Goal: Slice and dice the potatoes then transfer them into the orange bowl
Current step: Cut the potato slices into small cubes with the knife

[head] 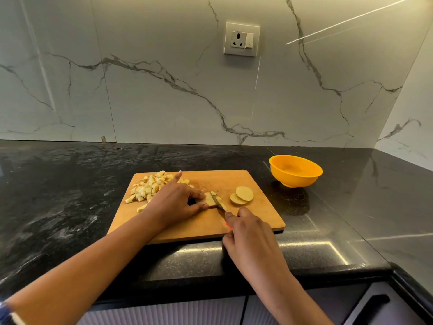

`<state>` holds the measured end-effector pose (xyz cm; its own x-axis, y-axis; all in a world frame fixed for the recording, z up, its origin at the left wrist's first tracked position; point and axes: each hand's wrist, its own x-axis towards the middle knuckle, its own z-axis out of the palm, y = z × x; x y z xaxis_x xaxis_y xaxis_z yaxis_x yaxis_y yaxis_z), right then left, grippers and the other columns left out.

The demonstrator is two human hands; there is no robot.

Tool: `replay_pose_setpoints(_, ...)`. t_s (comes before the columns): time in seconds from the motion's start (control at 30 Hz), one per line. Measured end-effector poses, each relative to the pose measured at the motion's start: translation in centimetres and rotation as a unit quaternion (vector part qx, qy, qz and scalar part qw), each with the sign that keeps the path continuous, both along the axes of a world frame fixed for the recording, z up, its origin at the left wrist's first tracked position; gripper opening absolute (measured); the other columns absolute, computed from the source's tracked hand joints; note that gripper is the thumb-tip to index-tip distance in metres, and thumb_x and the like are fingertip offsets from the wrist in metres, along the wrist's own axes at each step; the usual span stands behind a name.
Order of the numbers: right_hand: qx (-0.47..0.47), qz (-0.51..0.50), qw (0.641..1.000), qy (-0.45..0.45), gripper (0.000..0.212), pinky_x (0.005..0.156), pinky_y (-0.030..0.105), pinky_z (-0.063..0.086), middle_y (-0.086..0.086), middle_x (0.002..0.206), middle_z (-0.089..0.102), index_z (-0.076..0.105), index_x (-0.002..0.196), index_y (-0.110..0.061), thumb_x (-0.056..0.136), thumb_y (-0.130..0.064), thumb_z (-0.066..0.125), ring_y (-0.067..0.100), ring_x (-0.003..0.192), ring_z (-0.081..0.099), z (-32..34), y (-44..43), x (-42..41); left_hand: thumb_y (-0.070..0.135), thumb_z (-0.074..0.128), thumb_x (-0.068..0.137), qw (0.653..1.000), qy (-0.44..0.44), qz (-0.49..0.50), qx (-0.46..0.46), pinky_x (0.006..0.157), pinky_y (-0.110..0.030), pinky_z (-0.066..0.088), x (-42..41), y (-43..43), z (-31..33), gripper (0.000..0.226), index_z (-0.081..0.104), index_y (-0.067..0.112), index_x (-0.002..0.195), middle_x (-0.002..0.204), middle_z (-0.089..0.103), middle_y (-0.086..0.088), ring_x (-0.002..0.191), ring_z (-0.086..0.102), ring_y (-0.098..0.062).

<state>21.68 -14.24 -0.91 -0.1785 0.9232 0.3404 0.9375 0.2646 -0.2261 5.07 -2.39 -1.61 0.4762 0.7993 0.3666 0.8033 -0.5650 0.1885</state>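
Note:
A wooden cutting board (246,179) lies on the black counter. On its far left is a pile of diced potato (150,187). My left hand (173,202) pins a stack of potato strips (209,200) at the board's middle, forefinger stretched toward the pile. My right hand (248,233) grips a knife with a red handle; its blade (219,204) cuts into the right end of the strips, where small cut pieces lie. Two round potato slices (242,195) overlap just right of the blade. The orange bowl (295,170) stands beyond the board's right corner and looks empty.
The marble backsplash carries a wall socket (241,39) above the board. The counter (70,195) turns a corner at the right, near the bowl. Its front edge (234,275) runs just below the board, with cabinet fronts and a black drawer handle (372,308) underneath.

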Motion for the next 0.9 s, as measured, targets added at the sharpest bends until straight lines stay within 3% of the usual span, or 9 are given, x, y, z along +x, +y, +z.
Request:
replay_pose_setpoints(0.2,0.003,-0.033,0.999,0.033,0.043,0.085,0.023,0.041,-0.001,0.122,0.048,0.043,0.141,-0.023,0.099,-0.030,0.043,0.014,0.108,0.053,0.2,1.6,-0.4,0.053,0.054,0.086,1.000,-0.011,0.006,0.016,0.097,-0.016,-0.031,-0.6,-0.2,0.1,0.047,0.059,0.025,0.123,0.122,0.063,0.006,0.125,0.048,-0.006)
replay_pose_setpoints(0.43,-0.003,-0.012,1.000,0.021,0.043,0.085,0.023,0.042,0.000,0.126,0.047,0.042,0.142,-0.022,0.099,-0.031,0.045,0.013,0.108,0.053,0.5,1.4,-1.3,0.051,0.054,0.087,1.000,0.017,0.010,0.022,0.106,-0.028,-0.023,-0.7,0.0,0.3,0.041,0.063,0.027,0.118,0.120,0.064,0.009,0.122,0.049,-0.003)
replay_pose_setpoints(0.57,-0.017,-0.011,1.000,-0.011,0.038,0.075,0.021,0.038,0.004,0.127,0.045,0.045,0.137,-0.016,0.100,-0.026,0.043,0.014,0.101,0.054,0.5,1.2,-1.9,0.050,0.056,0.087,1.000,0.010,0.007,0.025,0.107,-0.027,-0.021,-0.7,0.1,0.2,0.039,0.065,0.026,0.117,0.117,0.065,0.010,0.118,0.051,-0.001)
replay_pose_setpoints(0.73,-0.049,-0.003,0.998,-0.047,0.021,0.072,0.025,0.039,0.007,0.119,0.046,0.056,0.118,-0.011,0.099,-0.015,0.045,0.017,0.094,0.054,0.7,2.2,-3.1,0.050,0.056,0.087,1.000,0.007,0.011,0.019,0.104,-0.023,-0.023,-0.7,0.2,0.1,0.040,0.065,0.025,0.116,0.116,0.066,0.011,0.115,0.053,0.001)
replay_pose_setpoints(0.9,-0.026,0.007,0.999,-0.046,0.036,0.069,0.022,0.037,0.004,0.124,0.044,0.043,0.136,-0.012,0.100,-0.016,0.045,0.015,0.095,0.055,-0.2,0.3,-2.1,0.048,0.057,0.087,1.000,-0.001,0.010,0.005,0.106,-0.027,-0.021,-0.7,0.2,0.1,0.038,0.065,0.025,0.116,0.117,0.065,0.011,0.115,0.053,0.001)
